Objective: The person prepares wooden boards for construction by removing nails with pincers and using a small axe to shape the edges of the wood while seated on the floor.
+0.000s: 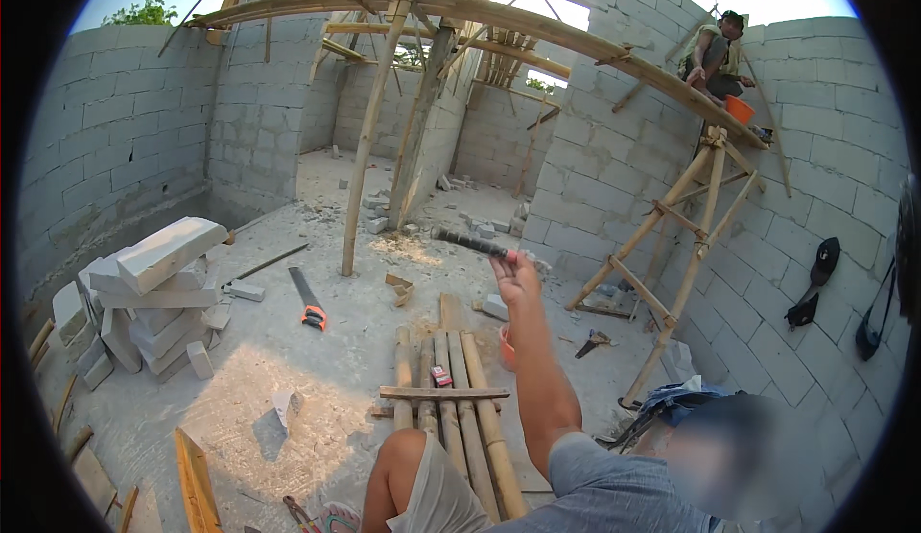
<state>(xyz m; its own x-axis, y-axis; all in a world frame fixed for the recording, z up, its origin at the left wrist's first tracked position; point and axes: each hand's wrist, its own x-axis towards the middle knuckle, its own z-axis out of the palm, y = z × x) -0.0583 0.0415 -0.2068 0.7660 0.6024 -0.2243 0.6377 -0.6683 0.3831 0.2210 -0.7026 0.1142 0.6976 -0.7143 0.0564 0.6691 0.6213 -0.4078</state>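
Observation:
Neither of my hands shows in the head view. Close in front of me, at the lower right, sits a co-worker in a grey-blue shirt (614, 485) and pale shorts. That person's raised hand (516, 282) holds a dark, banded, rod-like thing (470, 241) with a pinkish end; its kind is unclear. Beside the co-worker's knee runs a bench of bamboo poles (487, 408) with a wooden crosspiece (408, 393). On the poles lies a small red-and-white box (441, 376).
A handsaw (307, 298) lies left of the bench, near stacked pale blocks (158, 288). Pliers (300, 514) lie at the lower edge. A bamboo pole (374, 140) supports scaffolding. On the right, another person (715, 58) crouches on a plank beside an orange bucket (738, 109).

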